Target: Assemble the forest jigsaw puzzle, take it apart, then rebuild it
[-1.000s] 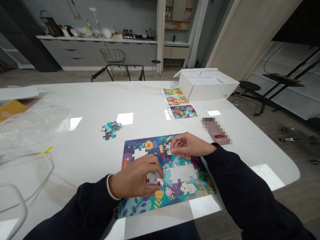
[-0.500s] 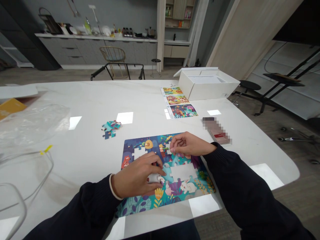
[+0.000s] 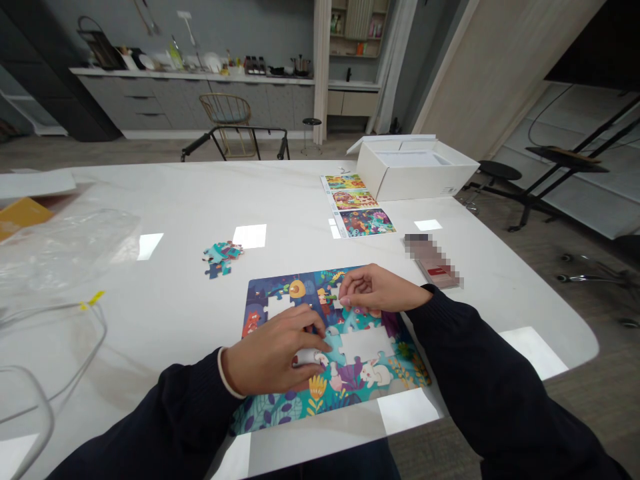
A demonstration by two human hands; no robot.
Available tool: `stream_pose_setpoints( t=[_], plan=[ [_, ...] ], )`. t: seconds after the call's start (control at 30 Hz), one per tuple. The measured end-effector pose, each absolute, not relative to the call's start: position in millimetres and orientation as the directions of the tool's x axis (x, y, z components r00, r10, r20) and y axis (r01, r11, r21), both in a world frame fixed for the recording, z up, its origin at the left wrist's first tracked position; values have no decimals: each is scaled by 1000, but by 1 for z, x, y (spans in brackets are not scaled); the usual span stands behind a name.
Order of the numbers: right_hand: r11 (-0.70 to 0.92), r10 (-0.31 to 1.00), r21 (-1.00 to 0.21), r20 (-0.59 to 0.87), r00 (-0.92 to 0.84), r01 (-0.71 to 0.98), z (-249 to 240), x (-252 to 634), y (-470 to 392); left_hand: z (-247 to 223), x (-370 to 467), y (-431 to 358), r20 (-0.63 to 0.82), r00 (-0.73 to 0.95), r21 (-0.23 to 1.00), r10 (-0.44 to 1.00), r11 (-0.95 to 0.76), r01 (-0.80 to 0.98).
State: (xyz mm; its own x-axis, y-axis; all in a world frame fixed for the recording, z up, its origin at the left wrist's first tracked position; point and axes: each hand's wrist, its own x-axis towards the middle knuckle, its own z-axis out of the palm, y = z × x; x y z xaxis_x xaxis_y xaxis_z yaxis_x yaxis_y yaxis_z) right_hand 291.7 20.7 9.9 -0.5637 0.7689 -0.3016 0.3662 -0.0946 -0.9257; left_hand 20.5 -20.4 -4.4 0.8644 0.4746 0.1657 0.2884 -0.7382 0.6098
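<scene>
A colourful jigsaw puzzle (image 3: 280, 407) lies flat on the white table in front of me, with several white gaps in its picture. My left hand (image 3: 280, 350) rests over its left middle part. The thumb and fingers are apart, their tips touching the puzzle around a spot with a small white figure. Over the upper right part is my right hand (image 3: 370, 288), its fingers curled and pinched together beside a small gap. Whatever its fingertips may hold is hidden. Beyond the puzzle to the left sits a small pile of loose puzzle pieces (image 3: 223, 257).
A sheet with printed pictures (image 3: 367, 222) lies beside an open white box (image 3: 425, 180). To the right is a pixelated flat object (image 3: 435, 263). Clear plastic wrap (image 3: 70, 247), a yellow item (image 3: 24, 215) and a white cable (image 3: 103, 333) occupy the table's left side.
</scene>
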Motion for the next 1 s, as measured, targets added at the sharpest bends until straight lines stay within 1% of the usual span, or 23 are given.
stream_pose_setpoints(
  t=[0.2, 0.37, 0.6, 0.8, 0.9, 1.0],
  plan=[
    [-109, 773, -924, -310, -554, 366, 13, 291, 19, -5, 20, -20, 181, 858, 615, 481, -737, 283],
    [-102, 773, -926, -304, -557, 365, 11, 291, 20, -1, 21, -20, 178, 843, 582, 507, -745, 326],
    [-93, 768, -923, -305, -564, 373, 13, 291, 20, 2, 28, -29, 109, 825, 465, 555, -762, 451],
    [-70, 756, -911, -314, -574, 406, 4, 293, 23, 9, 29, -35, 61, 794, 372, 604, -752, 544],
    [-12, 751, -893, -305, -585, 449, 8, 294, 25, 9, 29, -35, 46, 784, 351, 620, -744, 568],
    [160, 766, -825, -242, -595, 542, 21, 290, 11, 9, 29, -34, 21, 774, 356, 633, -728, 586]
  ],
)
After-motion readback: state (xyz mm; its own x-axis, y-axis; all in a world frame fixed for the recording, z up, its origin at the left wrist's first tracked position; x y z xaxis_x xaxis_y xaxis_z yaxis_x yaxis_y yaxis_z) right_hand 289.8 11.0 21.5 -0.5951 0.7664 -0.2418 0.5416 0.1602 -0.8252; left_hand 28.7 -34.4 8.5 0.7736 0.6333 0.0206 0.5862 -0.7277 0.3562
